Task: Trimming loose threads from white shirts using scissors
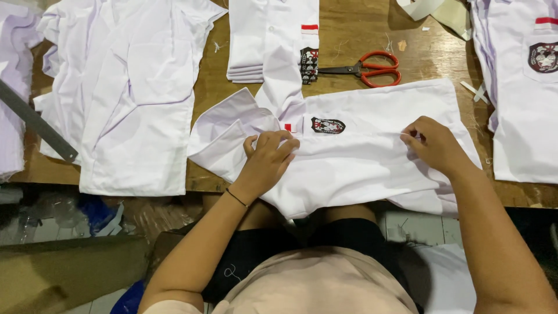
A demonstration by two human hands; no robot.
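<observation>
Shirt (360, 163) under left hand (268, 160), right hand (435, 145)

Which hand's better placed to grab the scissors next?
Right, probably. The right hand pinches the white shirt just below the orange-handled scissors. The left hand sits farther away, pressing the fabric near the collar.

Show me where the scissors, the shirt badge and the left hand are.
scissors (372, 68): head view, on the orange handles.
shirt badge (328, 125): head view, on the badge's middle.
left hand (268, 158): head view, on its back.
</observation>
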